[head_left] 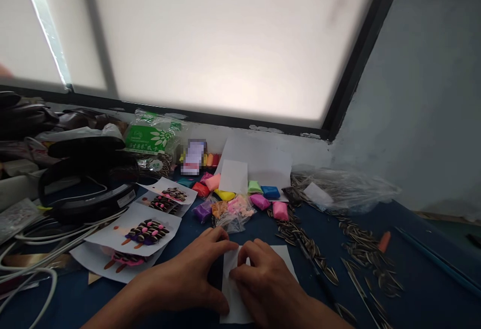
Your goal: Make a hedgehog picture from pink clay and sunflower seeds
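Left hand [205,269] rested at the left edge of a white paper sheet [236,311] on the blue worktop [428,299], its thumb and fingers spread wide apart. Over that same sheet, the right hand [263,279] had its fingers curled in, thumb close to them; whether they pinched anything, I could not tell. Bright packets [280,211] sat beyond the paper, striped seeds [368,256] lay to its right, decorated cards [112,228] to its left.
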{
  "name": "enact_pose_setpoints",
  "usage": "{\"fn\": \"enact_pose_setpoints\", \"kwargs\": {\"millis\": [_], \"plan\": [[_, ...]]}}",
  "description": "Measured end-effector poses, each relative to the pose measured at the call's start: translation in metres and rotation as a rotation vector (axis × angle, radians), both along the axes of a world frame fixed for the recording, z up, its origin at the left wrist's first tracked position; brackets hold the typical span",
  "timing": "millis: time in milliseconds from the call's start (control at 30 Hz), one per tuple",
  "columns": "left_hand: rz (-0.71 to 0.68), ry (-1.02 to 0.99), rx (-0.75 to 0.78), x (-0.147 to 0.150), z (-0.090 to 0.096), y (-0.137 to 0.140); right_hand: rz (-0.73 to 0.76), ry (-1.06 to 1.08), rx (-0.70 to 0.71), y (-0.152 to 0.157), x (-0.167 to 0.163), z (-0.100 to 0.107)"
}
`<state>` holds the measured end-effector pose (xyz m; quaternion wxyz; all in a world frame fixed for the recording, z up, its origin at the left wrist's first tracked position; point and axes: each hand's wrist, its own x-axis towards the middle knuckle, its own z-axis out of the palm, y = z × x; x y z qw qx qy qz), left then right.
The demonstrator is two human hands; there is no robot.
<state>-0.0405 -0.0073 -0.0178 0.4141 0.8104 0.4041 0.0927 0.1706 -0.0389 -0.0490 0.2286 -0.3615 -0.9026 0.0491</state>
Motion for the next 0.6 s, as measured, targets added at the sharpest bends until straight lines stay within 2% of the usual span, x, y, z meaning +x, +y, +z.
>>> {"fn": "enact_pose_setpoints", "kwargs": {"millis": [233,600], "plan": [[0.007,-0.003,-0.031,-0.0001,0.0015,0.0,0.001,-0.024,-0.065,-0.0005,0.0055,-0.001],[0.005,-0.004,-0.011,0.0006,0.0001,0.0001,0.002,-0.075,-0.012,-0.0035,0.0045,0.0038]]}}
